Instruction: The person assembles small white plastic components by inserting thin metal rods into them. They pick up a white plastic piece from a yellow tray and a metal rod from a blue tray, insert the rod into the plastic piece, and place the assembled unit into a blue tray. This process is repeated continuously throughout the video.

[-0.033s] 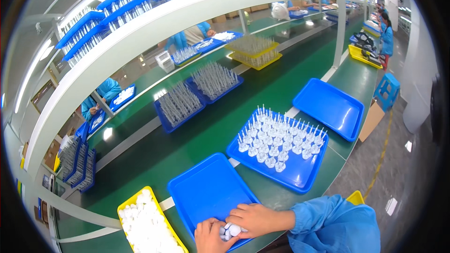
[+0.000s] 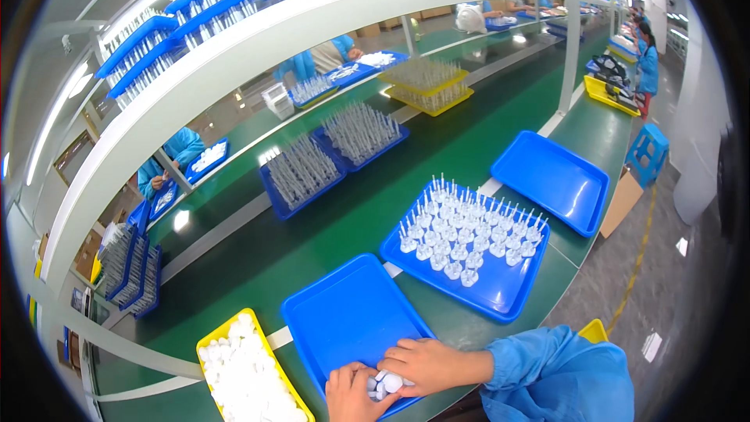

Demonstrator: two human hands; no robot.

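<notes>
Front tray: blue tray [image 2: 351, 316], landmark for all places below; its near edge is partly covered by the 2 hands.
White pieces: small cluster at the near end of the front tray, between the hands.
Left hand [image 2: 351, 395]: curled narrow, holding the cluster from its left.
Right hand [image 2: 422, 366]: fingers bent over the same cluster from its right, holding it jointly.
Spill risk: pieces look loose and rounded; uneven pressure between the 2 hands could let some slip out and roll.
Sleeve risk: the blue sleeve [image 2: 531, 367], right of the front tray, could catch the stemmed pieces [image 2: 461, 234] beyond it and topple several; their thin stems look easily knocked.
Overflow risk: the heaped yellow tray [image 2: 279, 362], left of the front tray, could shed pieces if bumped.
Hidden: piece count, undersides and finger pressure; cannot tell.
Cut off: left wrist and the yellow tray's near end, at the lower edge.
Hard to read: glare merges the yellow tray's white heap; workers far beyond the front tray are too small to assess.
</notes>
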